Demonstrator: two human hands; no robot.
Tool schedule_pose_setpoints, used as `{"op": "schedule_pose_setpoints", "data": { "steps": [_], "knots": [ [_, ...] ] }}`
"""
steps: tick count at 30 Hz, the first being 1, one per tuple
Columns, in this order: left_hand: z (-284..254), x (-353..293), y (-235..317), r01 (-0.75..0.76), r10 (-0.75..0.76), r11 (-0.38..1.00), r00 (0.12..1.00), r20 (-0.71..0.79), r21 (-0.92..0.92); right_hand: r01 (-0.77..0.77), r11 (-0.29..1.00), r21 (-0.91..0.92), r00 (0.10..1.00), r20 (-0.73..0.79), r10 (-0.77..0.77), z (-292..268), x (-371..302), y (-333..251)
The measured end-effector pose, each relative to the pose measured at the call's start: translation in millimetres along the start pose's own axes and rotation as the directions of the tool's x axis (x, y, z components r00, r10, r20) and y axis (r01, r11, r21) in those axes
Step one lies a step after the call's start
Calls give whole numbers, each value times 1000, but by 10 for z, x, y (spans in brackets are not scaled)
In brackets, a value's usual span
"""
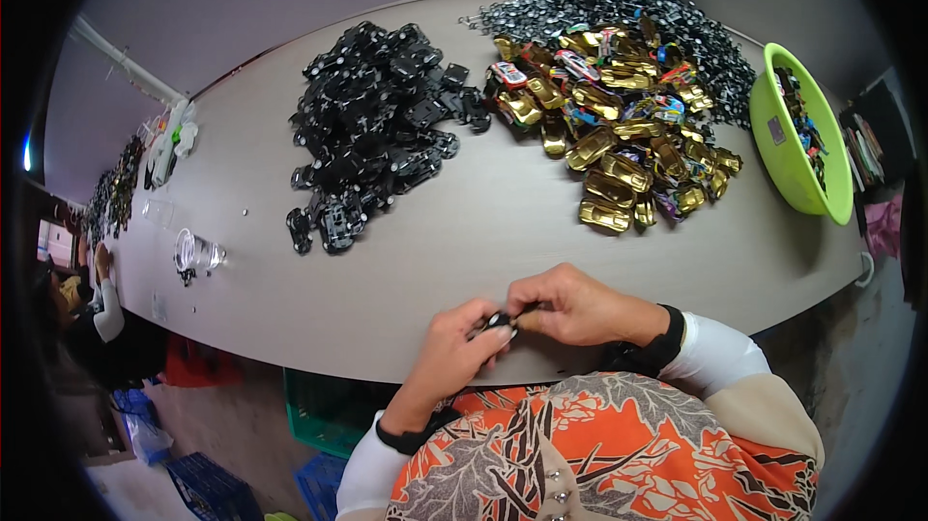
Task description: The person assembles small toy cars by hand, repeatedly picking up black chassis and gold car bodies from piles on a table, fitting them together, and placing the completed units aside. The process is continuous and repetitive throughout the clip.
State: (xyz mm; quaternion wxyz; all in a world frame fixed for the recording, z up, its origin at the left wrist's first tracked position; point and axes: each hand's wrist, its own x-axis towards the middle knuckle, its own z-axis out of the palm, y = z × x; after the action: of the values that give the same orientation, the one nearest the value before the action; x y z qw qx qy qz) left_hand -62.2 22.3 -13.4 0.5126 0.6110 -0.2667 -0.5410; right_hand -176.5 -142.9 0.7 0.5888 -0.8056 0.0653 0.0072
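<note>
"Small black toy-car part [496, 321], one piece: location?"

"Between the two hands, over the near strip of the table [251, 270]. Held in the left hand [452, 347], fingers closed round it, thumb along its near side."

"Right hand [572, 305]?"

"Thumb and forefinger drawn together in a pinch at the part's right end. Whether they grip the part itself or some smaller piece, I cannot tell."

"Orientation of the part?"

"Long axis roughly crosswise, left hand to right hand, the right end slightly farther from the body. Partly covered by fingers; which end is the front, I cannot tell. One pale round spot visible."

"Stock beyond the left hand?"

"Heap of black toy-car parts [362, 125], beyond it and to its left, lying at mixed angles. Clear plastic cup [198, 252], tipped, well to its left."

"Beyond the right hand?"

"Pile of toy-car bodies [619, 149], mostly gold, some multicoloured, pointing various ways. Behind that, a bank of small silver-and-black pieces [715, 57]. Lime-green basin [839, 194], tilted, well to the right of the right hand, holding more coloured pieces."

"Below the left hand?"

"Green crate [314, 415], to its left, under the table edge."
</note>
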Motion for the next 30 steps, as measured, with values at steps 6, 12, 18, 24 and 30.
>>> {"op": "schedule_pose_setpoints", "data": {
  "steps": [6,12,18,24,30],
  "knots": [
    [-532,-1030,-154,-16,-15,995,951,-308,-100,134,827,-546,911,-262,-320,-364,-65,68],
    [-920,-1708,-699,351,85,810,721,-688,469,-178,606,-775,888,-393,-241,-529,-106,163],
    [-899,-977,77,77,458,741,668,-586,667,25,955,-295,912,-385,-142,-473,35,207],
    [-1213,127,475,201,724,281,598,-344,939,62,864,-500,860,-412,-300,-370,44,172],
    [-876,409,441,168,595,299,736,-321,939,-162,707,-688,930,-346,-124,-488,-189,114]
  ]
}}
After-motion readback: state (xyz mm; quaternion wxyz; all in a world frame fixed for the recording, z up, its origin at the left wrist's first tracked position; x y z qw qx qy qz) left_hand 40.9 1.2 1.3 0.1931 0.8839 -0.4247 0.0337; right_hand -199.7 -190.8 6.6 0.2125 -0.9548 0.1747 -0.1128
